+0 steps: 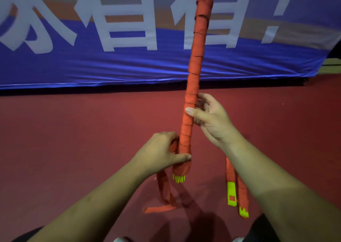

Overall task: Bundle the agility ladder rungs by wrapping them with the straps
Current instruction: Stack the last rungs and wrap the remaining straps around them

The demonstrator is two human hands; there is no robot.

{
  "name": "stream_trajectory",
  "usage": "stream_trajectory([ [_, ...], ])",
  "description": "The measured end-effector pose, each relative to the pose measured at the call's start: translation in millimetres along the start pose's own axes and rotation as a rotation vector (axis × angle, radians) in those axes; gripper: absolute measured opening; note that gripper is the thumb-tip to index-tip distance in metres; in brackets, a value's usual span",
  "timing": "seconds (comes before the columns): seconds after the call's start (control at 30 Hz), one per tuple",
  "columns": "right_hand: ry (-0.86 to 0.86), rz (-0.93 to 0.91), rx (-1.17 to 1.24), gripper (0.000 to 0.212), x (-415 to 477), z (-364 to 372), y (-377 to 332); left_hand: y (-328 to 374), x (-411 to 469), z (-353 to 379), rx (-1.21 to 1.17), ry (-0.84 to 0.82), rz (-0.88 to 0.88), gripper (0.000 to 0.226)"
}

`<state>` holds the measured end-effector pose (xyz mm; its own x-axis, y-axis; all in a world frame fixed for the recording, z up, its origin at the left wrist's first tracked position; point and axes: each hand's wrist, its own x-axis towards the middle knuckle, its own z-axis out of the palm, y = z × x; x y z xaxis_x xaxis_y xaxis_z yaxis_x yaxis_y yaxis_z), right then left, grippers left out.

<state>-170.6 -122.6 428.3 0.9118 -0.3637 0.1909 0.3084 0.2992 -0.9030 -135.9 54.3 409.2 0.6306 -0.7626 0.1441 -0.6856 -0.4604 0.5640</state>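
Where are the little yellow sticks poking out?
In the head view, the yellow rung ends stick out of the bottom of the orange bundle, just under the left hand, near the picture's lower middle.

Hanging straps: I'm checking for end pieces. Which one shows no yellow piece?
The strap below the left hand, trailing onto the floor; both straps beside the right forearm carry yellow pieces.

- Blue banner (pixel 129 66): big white Chinese characters, tops cut off; two look like "有有", followed by an exclamation mark.
- Leftmost character: too cropped and blurred to read.
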Motion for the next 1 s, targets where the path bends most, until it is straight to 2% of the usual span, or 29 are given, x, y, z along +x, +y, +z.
stream_trajectory([
  [0.1, -0.051, -0.001, 0.027, 0.042, -0.6, -3.1, -5.5, -1.4, -3.4, -12.2, -0.008, -0.006, 0.043, 0.023],
  [0.2, -0.108, 0.022, 0.083, 0.037, -2.9, -9.3, -7.3, -11.9, -6.3, -20.0, -0.117, -0.007, -0.019, 0.016],
  [0.27, -0.109, 0.049, 0.114, 0.04, -3.4, -10.8, -9.4, -18.8, -6.7, -23.7, -0.293, -0.1, -0.052, 0.025],
  [0.4, -0.135, 0.118, 0.216, 0.044, -4.1, -8.7, -22.3, -16.4, -9.8, -27.9, -0.735, -0.303, 0.017, 0.033],
  [0.53, -0.303, 0.267, 0.421, 0.045, -10.0, -3.8, -20.1, -7.3, -12.3, -29.0, -0.859, -0.407, 0.076, 0.033],
  [0.6, -0.387, 0.345, 0.477, 0.049, -15.3, -2.0, -14.0, -5.2, -13.5, -26.7, -0.856, -0.445, 0.08, 0.032],
  [0.73, -0.444, 0.305, 0.427, 0.055, -15.6, -2.8, -14.3, -4.2, -11.2, -28.7, -0.748, -0.483, 0.036, 0.032],
  [0.8, -0.439, 0.308, 0.384, 0.056, -15.3, -5.0, -15.2, -7.9, -9.2, -35.0, -0.578, -0.526, -0.02, 0.022],
  [0.87, -0.415, 0.296, 0.307, 0.043, -15.4, -6.1, -15.1, -14.5, -8.1, -39.2, -0.358, -0.532, -0.074, 0.018],
  [0.93, -0.375, 0.254, 0.213, 0.034, -14.3, -7.3, -14.7, -21.1, -7.9, -43.3, -0.198, -0.459, -0.108, 0.024],
  [1.0, -0.34, 0.202, 0.125, 0.037, -11.8, -5.9, -14.9, -22.3, -8.5, -48.9, -0.159, -0.332, -0.119, 0.028],
])
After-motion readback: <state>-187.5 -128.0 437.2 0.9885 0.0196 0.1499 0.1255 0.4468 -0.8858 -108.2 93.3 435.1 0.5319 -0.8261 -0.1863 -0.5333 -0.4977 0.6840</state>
